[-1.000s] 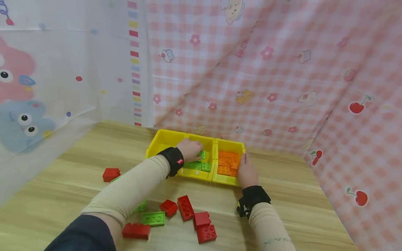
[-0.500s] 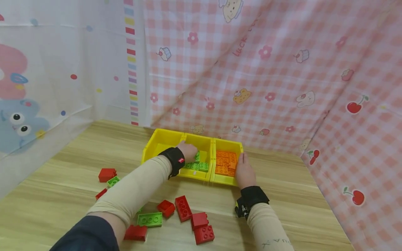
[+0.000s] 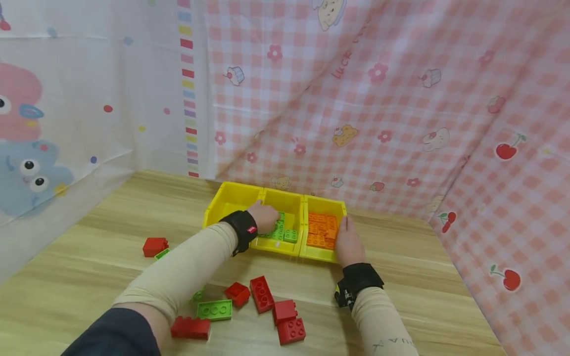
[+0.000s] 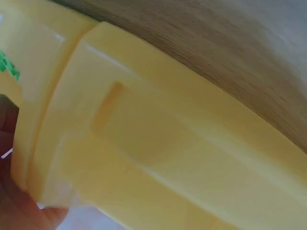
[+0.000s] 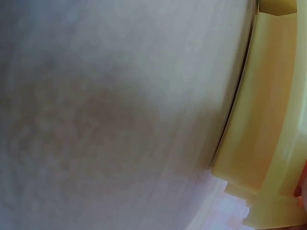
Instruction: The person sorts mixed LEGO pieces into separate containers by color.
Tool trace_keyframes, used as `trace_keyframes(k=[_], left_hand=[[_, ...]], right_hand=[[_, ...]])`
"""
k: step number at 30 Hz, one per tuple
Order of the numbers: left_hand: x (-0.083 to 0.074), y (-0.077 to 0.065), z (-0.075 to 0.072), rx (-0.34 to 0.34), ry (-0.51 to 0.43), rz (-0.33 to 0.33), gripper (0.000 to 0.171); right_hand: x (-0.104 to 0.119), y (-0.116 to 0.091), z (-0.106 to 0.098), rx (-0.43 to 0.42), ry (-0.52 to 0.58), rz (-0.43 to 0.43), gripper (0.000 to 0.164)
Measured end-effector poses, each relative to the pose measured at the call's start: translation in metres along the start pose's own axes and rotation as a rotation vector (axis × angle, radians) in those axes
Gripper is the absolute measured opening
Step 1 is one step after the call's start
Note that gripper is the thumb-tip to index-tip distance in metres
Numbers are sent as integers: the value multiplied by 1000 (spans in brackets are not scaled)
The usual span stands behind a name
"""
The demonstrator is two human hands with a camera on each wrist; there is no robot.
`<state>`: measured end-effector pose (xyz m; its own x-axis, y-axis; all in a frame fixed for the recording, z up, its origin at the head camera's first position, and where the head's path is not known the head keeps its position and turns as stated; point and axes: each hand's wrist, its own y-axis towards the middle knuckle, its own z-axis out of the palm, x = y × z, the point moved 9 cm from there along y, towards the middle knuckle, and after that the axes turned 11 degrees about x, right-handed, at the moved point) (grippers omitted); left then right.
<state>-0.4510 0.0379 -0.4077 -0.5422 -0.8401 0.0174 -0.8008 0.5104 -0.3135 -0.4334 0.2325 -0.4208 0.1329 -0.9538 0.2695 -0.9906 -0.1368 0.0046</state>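
Three yellow bins [image 3: 229, 201] stand joined in a row. My left hand [image 3: 263, 217] reaches down into the middle bin [image 3: 291, 200], over green toy bricks [image 3: 289, 235] lying studs up; its fingertips are hidden in the head view. In the left wrist view, fingers [image 4: 19, 206] show beside the divider between two bins. I cannot tell whether they grasp a brick. My right hand [image 3: 350, 243] holds the outer wall of the right bin [image 3: 316, 253], which contains orange bricks [image 3: 321, 228]. The yellow wall [image 5: 261, 110] fills the right side of the right wrist view.
Loose red bricks [image 3: 261, 294] and a green brick [image 3: 214, 310], lying underside up, are scattered on the wooden table [image 3: 401, 282] in front of the bins. Another red brick [image 3: 155, 246] lies left of my left forearm. A pink checked cloth [image 3: 294, 99] hangs behind.
My left hand has shifted slightly left and toward me inside the middle bin, uncovering more green bricks. A green brick there has changed position. My right hand stays at the right bin's wall.
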Motion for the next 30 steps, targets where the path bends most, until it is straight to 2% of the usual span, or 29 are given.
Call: trace_keyframes(k=[3,5,8,11,13,15,19,23,30], left_hand=[[-3,-18,-8,-89,27,63,30],[-9,-37,-14,-163,65,128,28],[-18,-73,-17,-262,106,231,24],[-23,-112,-11,-303,128,314,19],[-24,-136,-3,-286,112,339,17],[-24,-156,9,-240,85,341,17],[-24,-182,37,-146,66,326,15],[-30,-193,59,-89,90,327,15],[-36,-200,70,-19,148,259,28]], right_hand=[[2,1,-1,-20,-35,-16,45],[2,1,-2,-27,-51,-23,44],[0,3,-3,-25,-45,-26,44],[-2,4,-4,-19,-31,-29,45],[-3,3,-4,-18,-30,-32,45],[-5,2,-4,-18,-30,-32,45],[-9,1,-2,-25,-35,-33,46],[-9,1,1,-30,-43,-44,45],[0,4,8,15,-2,-24,47]])
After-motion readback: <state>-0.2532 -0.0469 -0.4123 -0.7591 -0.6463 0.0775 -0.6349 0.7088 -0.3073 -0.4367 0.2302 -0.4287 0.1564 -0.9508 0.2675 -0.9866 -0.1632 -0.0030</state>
